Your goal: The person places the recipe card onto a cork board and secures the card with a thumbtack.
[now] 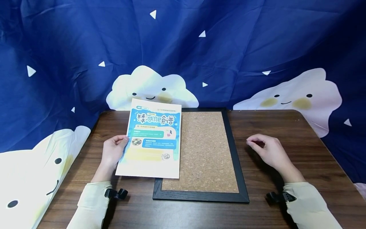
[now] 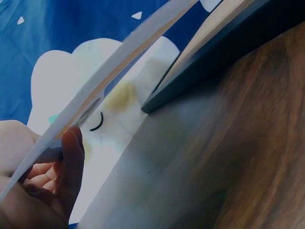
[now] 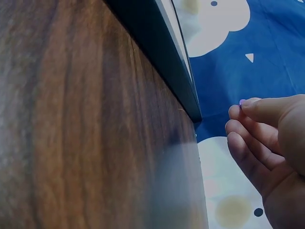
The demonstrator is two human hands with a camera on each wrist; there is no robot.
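Observation:
My left hand (image 1: 112,151) pinches the left edge of a printed paper sheet (image 1: 154,143), with the thumb in front. Blue, teal and yellow blocks with Chinese lettering cover the sheet. It is held up over the left part of a black-framed cork board (image 1: 208,152), hiding that side. In the left wrist view the paper (image 2: 109,67) shows nearly edge-on. To the right of the board, my right hand (image 1: 270,151) is raised above the table. Between its thumb and forefinger it pinches a tiny purple thing (image 3: 242,102), mostly hidden by the fingertips.
The board lies on a dark wooden table (image 1: 286,127), its black frame (image 1: 200,196) raised above the tabletop. Behind the table hangs a blue cloth (image 1: 177,47) printed with white clouds and triangles. Dark wrist cameras (image 1: 116,193) are strapped over the sleeves.

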